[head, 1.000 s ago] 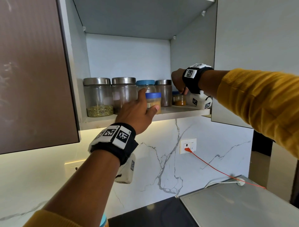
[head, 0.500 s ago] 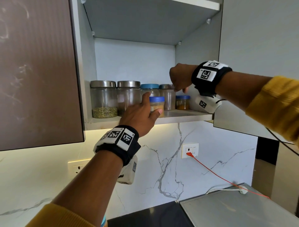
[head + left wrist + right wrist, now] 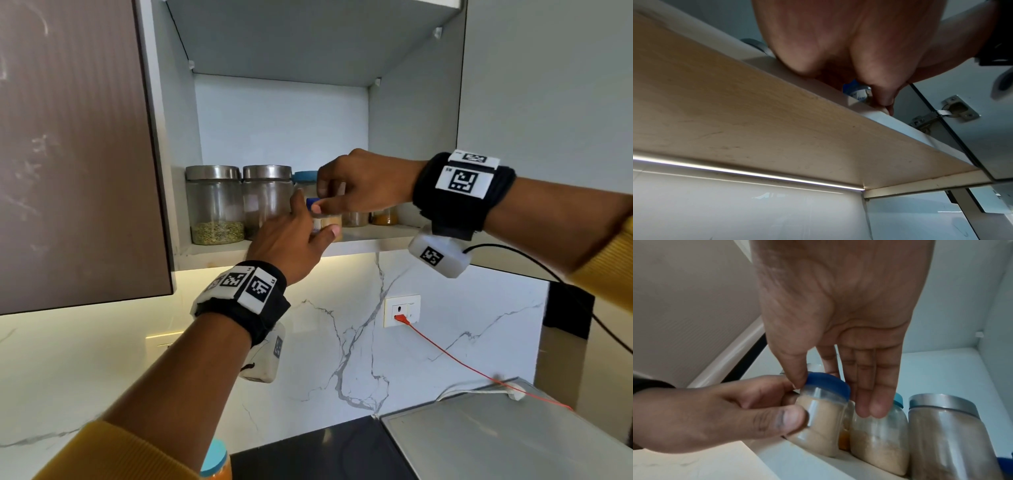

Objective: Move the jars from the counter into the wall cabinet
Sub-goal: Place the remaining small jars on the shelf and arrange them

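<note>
A small jar with a dark blue lid and tan powder stands at the front edge of the wall cabinet shelf. My left hand grips its body from the left, thumb in front. In the right wrist view the small jar leans slightly, with the left hand wrapped round it. My right hand comes from above: its thumb touches the lid's near edge and its fingers reach down behind the lid. The left wrist view shows only a sliver of the jar above the shelf's underside.
On the shelf stand a steel-lidded jar of green seeds, a second steel-lidded jar, a teal-lidded jar, another steel-lidded jar and an orange-filled jar. A teal-lidded jar stands below on the counter. Cabinet doors hang open at both sides.
My right hand has moved left from the shelf's right end to the small jar's lid. The left hand keeps its grip on that jar.
</note>
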`<state>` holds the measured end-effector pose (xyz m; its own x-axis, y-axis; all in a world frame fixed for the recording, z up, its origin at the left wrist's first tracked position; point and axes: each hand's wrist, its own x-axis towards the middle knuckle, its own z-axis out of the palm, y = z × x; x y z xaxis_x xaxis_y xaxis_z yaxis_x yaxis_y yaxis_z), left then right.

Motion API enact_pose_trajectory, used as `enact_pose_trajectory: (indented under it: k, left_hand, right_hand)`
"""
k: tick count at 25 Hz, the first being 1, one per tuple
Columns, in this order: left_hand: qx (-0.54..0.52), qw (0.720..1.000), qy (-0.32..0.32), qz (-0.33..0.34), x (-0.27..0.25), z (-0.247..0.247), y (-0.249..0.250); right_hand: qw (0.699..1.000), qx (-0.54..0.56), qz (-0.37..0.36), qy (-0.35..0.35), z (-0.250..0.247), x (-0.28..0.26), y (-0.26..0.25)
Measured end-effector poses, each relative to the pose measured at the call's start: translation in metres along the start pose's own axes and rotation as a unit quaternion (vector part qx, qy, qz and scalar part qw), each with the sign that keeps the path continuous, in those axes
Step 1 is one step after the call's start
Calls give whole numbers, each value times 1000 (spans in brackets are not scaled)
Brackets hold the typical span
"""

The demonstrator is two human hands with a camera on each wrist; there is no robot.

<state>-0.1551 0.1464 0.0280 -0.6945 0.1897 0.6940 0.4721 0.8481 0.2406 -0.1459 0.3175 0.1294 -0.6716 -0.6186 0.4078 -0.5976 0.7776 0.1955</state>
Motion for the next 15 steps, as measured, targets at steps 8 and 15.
enact_pose_trajectory:
  k: [8,15]
  left_hand:
    - [26,998,10,56,-12,-1,-4]
    - [24,998,2,55,-18,-5,-1]
  right_hand:
    - [997,-13,61,-44,-7,2,38]
    - [966,-181,156,-101,-4,13,73]
